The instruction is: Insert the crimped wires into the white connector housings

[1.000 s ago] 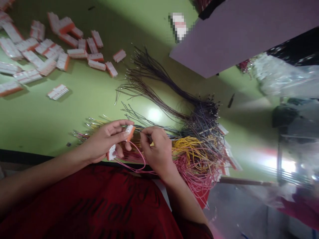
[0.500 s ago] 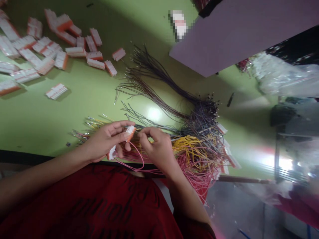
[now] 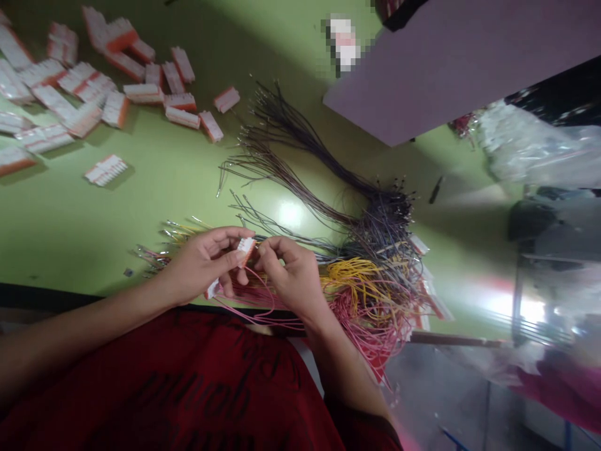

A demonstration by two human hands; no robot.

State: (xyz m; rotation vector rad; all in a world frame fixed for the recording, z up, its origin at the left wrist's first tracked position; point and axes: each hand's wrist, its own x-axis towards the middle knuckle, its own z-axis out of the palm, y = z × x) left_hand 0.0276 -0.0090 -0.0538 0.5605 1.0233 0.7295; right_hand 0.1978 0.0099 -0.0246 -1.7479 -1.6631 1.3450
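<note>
My left hand (image 3: pixel 206 260) grips a small white and orange wire connector (image 3: pixel 245 249) between thumb and fingers. A pink wire (image 3: pixel 267 288) loops out of its lower end. Below the palm, against the lower fingers, shows a second white connector (image 3: pixel 212 289) with pink wires trailing right. My right hand (image 3: pixel 293 269) is pinched close to the held connector's right side. A short yellowish bit of wire shows between its fingertips and the connector; the rest of that wire is hidden. Behind both hands lie bundled yellow wires (image 3: pixel 354 274) and pink wires (image 3: pixel 361 319).
Many loose white and orange connectors (image 3: pixel 113 109) lie at the left of the green table (image 3: pixel 178 175). Dark wires (image 3: pixel 305 134) fan out beyond my hands. A purple panel (image 3: pixel 399 81) juts in at upper right, near clear plastic bags (image 3: pixel 530 147).
My right hand has moved slightly left, its fingertips closer to the connector. The left hand keeps its hold almost unmoved. The whole view has shifted a little.
</note>
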